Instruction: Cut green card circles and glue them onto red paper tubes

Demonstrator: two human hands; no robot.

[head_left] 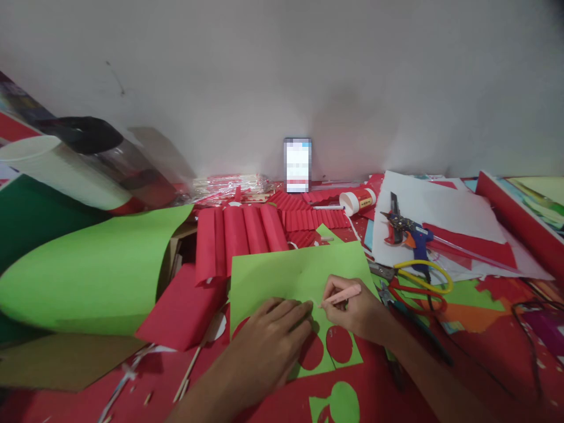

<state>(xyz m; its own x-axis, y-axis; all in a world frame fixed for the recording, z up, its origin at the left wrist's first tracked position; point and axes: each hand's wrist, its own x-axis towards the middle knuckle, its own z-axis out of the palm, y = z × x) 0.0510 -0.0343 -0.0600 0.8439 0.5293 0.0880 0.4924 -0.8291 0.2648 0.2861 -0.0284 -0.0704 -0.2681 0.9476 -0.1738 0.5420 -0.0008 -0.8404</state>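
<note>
A light green paper sheet (282, 273) lies on the red tabletop, with round openings along its near part where red shows. My left hand (282, 329) rests on the sheet with its fingers stretched out, covering part of those rounds. In my right hand (348, 308) a pink pen (346, 294) is gripped, its tip at the paper just right of my left fingertips. Whether something small lies under the left fingers is hidden. Nearer to me is a cut green paper circle (345, 402) beside a green scrap.
Rolled red paper tubes (242, 238) and a big green paper roll (88, 270) are on the left. A phone (298, 165) leans against the wall. To the right lie a blue glue gun (418, 235), yellow-and-red-handled scissors (425, 277), pliers (392, 299) and white sheets (445, 205).
</note>
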